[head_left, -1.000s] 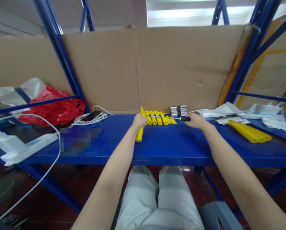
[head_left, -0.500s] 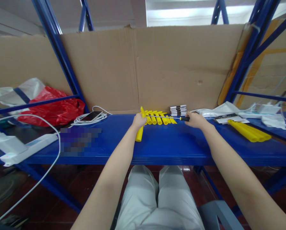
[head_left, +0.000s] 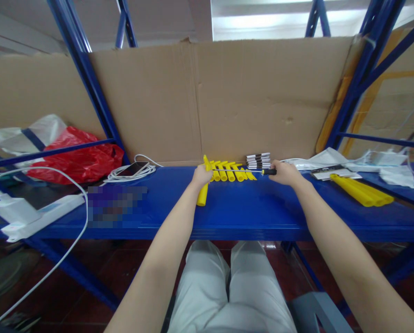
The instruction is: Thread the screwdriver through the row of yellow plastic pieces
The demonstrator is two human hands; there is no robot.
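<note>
My left hand (head_left: 201, 175) is wrapped round a yellow tube-shaped part (head_left: 202, 196), whose pointed end sticks out above the fist and round end below. In my right hand (head_left: 282, 173) is a screwdriver (head_left: 269, 171) with a black and yellow handle. Its thin metal shaft (head_left: 238, 170) runs left, level, toward the yellow part in my left hand; the tip is too small to make out there. Behind the shaft lies a row of several like yellow parts (head_left: 230, 175), side by side. A stack of small white packets with dark bands (head_left: 258, 161) stands beside my right hand.
Three or so yellow tubes (head_left: 362, 190) lie at the right. A white power strip (head_left: 44, 216) with a cable, a coiled white cord (head_left: 130, 173) and a red bag (head_left: 78, 155) are at left. Cardboard (head_left: 248, 101) walls the back of the blue table (head_left: 248, 208).
Almost nothing differs. The view has shifted very slightly; both hands keep their hold on the yellow part and the screwdriver.
</note>
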